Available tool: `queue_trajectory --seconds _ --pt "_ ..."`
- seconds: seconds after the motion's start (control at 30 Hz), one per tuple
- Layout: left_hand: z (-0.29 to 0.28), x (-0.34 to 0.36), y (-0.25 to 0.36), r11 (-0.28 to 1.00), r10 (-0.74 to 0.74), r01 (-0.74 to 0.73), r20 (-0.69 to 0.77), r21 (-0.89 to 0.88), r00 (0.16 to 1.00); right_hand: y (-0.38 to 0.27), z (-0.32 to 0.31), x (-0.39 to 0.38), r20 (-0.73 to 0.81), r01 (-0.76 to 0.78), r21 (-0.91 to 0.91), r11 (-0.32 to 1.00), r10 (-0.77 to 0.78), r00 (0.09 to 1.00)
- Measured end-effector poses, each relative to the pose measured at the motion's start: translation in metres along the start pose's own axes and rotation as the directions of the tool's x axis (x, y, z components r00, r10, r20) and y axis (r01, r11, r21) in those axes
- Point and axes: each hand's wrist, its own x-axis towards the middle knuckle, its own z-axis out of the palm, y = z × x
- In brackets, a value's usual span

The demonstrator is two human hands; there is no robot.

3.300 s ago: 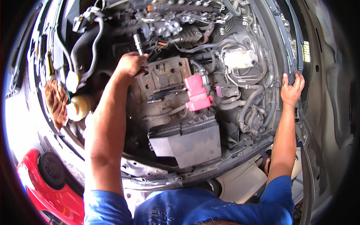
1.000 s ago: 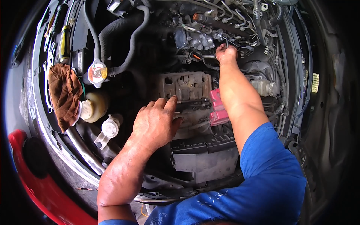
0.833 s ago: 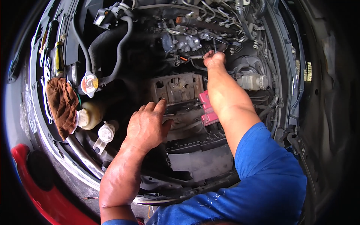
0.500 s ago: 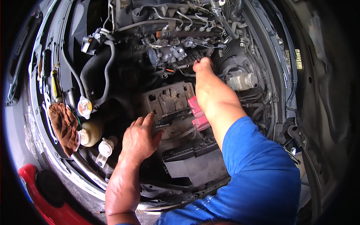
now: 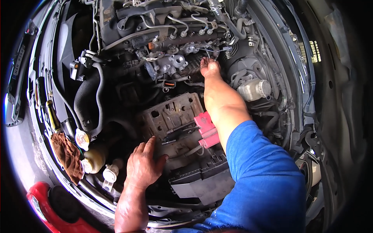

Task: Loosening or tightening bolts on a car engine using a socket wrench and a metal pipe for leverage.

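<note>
Far out over the engine, my right hand is closed, its fingers curled together just right of a silvery metal housing. A thin metal piece shows at its fingertips, but what it grips there I cannot make out. My left hand has its fingers stretched out and thumb apart, holding nothing. Its index fingertip is at the near left edge of a rusty metal tray. Beside my right forearm is a pink-red plastic cover.
On the left edge of the engine bay lie a brown rag and a yellow-handled screwdriver. A capped fluid reservoir stands right of my forearm. A black box lies close in front of me. Hoses and pipes crowd the bay.
The view has shifted, so the engine sits farther left in it. My right hand has turned a little, showing more of its curled fingers. My left hand keeps its pose near the tray.
</note>
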Motion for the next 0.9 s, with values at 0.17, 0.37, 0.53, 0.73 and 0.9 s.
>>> queue_trajectory --seconds 0.17,0.37,0.53,0.73,0.9 --pt "0.003 0.001 -0.001 1.0 -0.006 0.006 0.015 0.0 1.0 -0.001 0.007 0.001 0.107 -0.028 -0.138 0.99 0.043 0.993" --pt "0.005 0.003 0.001 1.0 0.001 -0.001 0.01 -0.014 1.0 -0.007 0.014 -0.002 0.044 -0.069 -0.123 0.99 0.075 0.996" --pt "0.005 0.0 -0.001 1.0 -0.002 0.002 -0.01 -0.022 1.0 -0.009 0.003 -0.008 -0.068 -0.077 0.092 0.993 0.083 0.994" --pt "0.004 0.0 0.001 1.0 -0.026 0.027 0.036 -0.009 0.999 -0.005 0.001 0.003 0.047 -0.075 0.081 0.994 0.072 0.996" --pt "0.006 0.006 0.004 0.999 -0.034 0.035 0.034 -0.03 0.999 -0.01 0.0 0.02 0.01 0.088 -0.029 0.996 -0.088 0.996"
